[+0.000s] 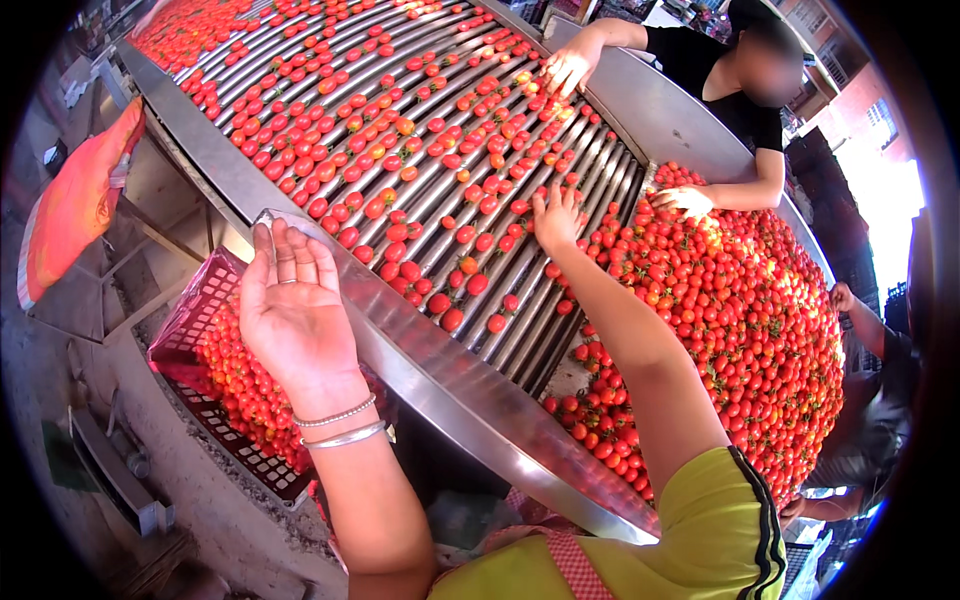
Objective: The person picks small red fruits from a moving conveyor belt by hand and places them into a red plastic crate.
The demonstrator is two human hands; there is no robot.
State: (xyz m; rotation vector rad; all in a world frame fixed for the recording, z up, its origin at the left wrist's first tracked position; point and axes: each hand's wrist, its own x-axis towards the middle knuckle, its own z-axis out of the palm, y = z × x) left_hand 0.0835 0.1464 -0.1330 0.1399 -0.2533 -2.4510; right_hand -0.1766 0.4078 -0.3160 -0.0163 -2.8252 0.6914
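My left hand point(298, 325) is palm up with its fingers stretched out, beside the metal side rail point(430, 370) and above a dark red plastic crate point(178, 342) of small tomatoes. Nothing lies on its palm. A ring and two bracelets show on it. My right hand point(557, 220) reaches across the roller conveyor point(515, 350), fingers spread and pointing away, among loose cherry tomatoes point(395, 250). No tomato shows in its grasp, though its underside is hidden. A big heap of cherry tomatoes point(700, 300) lies right of the rollers, under my right forearm.
Across the conveyor, a person in black has one hand point(572, 65) over the rollers and another point(685, 200) on the heap's far edge. Another person's hand point(843, 297) is at the heap's right side. An orange-red cloth or bag point(80, 205) hangs at left.
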